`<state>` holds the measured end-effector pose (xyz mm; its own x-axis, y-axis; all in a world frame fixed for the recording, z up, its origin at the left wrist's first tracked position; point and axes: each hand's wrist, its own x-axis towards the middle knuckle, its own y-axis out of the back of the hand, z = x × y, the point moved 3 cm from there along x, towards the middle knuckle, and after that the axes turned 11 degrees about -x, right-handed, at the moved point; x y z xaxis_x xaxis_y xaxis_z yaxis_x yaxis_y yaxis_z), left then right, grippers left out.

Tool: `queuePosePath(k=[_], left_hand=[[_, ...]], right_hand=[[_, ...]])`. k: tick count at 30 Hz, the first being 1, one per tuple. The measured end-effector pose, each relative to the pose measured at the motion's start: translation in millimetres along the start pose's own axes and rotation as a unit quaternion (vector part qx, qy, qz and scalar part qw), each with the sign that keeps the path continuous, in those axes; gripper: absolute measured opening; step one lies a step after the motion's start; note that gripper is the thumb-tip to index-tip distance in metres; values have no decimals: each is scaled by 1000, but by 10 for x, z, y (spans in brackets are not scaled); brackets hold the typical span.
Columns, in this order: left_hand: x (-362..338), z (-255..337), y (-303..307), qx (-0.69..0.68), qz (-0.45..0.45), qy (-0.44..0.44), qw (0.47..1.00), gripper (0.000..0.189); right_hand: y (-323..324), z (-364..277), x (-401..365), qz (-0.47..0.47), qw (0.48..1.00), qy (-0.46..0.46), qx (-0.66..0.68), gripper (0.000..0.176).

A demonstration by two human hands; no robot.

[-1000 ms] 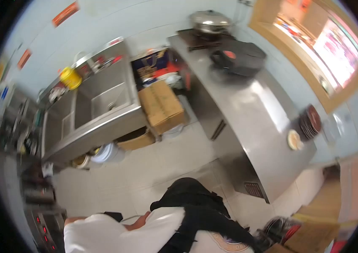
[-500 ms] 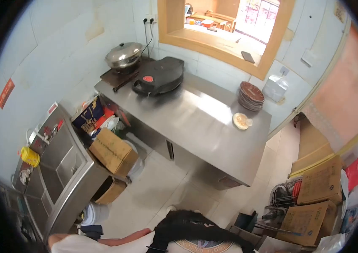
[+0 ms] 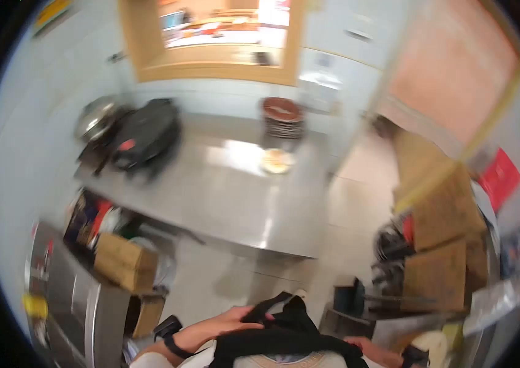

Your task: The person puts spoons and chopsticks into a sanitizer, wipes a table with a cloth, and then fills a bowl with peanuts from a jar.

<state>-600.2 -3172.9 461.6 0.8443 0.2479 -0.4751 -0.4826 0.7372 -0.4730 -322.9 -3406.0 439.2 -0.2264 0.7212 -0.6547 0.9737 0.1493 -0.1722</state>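
My left hand is in front of my body, its fingers closed on the loose black cloth that hangs over my white printed shirt, apparently an apron. A dark band with a watch-like piece is on the left wrist. At the lower right, my right hand is beside the same cloth at my waist; its fingers are partly hidden and blurred. Ahead, a steel table bears a round filled flatbread or similar food, apart from both hands, and a stack of brown plates.
A black electric griddle and a lidded steel pot stand at the table's left. On the left are a steel sink and a cardboard box. More boxes and a low stand line the right side.
The view has turned right, so the table and griddle sit further left. My left hand has come up to the black cloth, and my right hand has come into view.
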Motion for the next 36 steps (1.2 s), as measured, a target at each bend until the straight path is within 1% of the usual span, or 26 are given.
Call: queuePosePath(k=[1,3,4,5,7,8,9,10,11,12,13,14,15,16,17,19,20,21,22,23,25,27,29,33,35,36], left_hand=[[159,144,-137,17,-38,21,999,28],[524,559,-423,20,-27,-13,999,29],[834,636,-568,36,-61,7,997,29],[1115,676,-691,65,-53,58,995,30],[1584,693,-840,108,-46,114,986,30],[1848,531,-854,134,-114,124,977,31],[2093,338,-837,158,-181,133,962,32],[2270,148,-768,176,-217,99,955,37],[2456,187,-761,179,-223,107,952,37],[2607,284,-807,361,-279,-48,889,39],[2711,387,-935,442,-308,-118,834,40],[2809,552,-1120,513,-324,-194,770,40],[2958,688,-1213,471,-249,-21,846,40],[3103,802,-1259,412,-159,151,884,41],[3268,836,-1235,415,-161,154,882,41],[3632,921,-1092,404,-88,94,906,44],[3787,1037,-1124,403,-92,96,906,44],[3929,1200,-1145,302,-36,94,948,42],[4102,1339,-1146,197,20,91,976,41],[4272,1413,-1120,195,13,90,977,41],[4562,1543,-994,-14,71,122,990,35],[4865,1484,-793,-44,54,142,987,35],[5150,1504,-685,-5,21,148,989,35],[5315,2040,-913,6,120,52,991,27],[5426,2213,-979,-95,172,73,978,32],[5568,2256,-934,-103,183,65,975,32]], right_hand=[[128,-54,-26,-10,999,38,16,29],[359,-381,-25,-29,993,107,44,28],[509,-533,-30,-71,988,108,81,30],[735,-530,-5,-104,988,69,87,32],[1134,-397,73,-114,980,160,43,44],[1282,-330,55,-105,979,169,49,44],[1390,-243,42,-114,969,194,103,53],[1514,-199,22,-125,955,216,159,64],[1692,-170,5,-119,954,219,167,64],[1852,-133,-18,-129,960,218,120,76],[1983,-101,-52,-140,964,214,74,89],[2128,-138,-124,-138,963,214,83,89],[2312,-216,-186,-121,970,209,29,81],[2528,-325,-211,-112,972,208,2,77],[2744,-434,-235,-102,973,207,-25,73],[3244,-661,-262,3,950,211,-231,54],[3494,-810,-269,93,935,205,-274,47],[3706,-972,-227,95,936,201,-274,47],[3960,-1163,-158,167,926,194,-279,43],[4169,-1333,-59,239,910,186,-282,40],[4529,-1645,254,243,914,207,-250,37],[4869,-1978,471,233,920,227,-220,34],[5247,-2417,690,166,914,268,-256,31],[6035,-3349,1146,124,898,285,-312,30],[6417,-3788,1467,150,904,364,-166,29],[6581,-3969,1665,135,905,366,-171,29]])
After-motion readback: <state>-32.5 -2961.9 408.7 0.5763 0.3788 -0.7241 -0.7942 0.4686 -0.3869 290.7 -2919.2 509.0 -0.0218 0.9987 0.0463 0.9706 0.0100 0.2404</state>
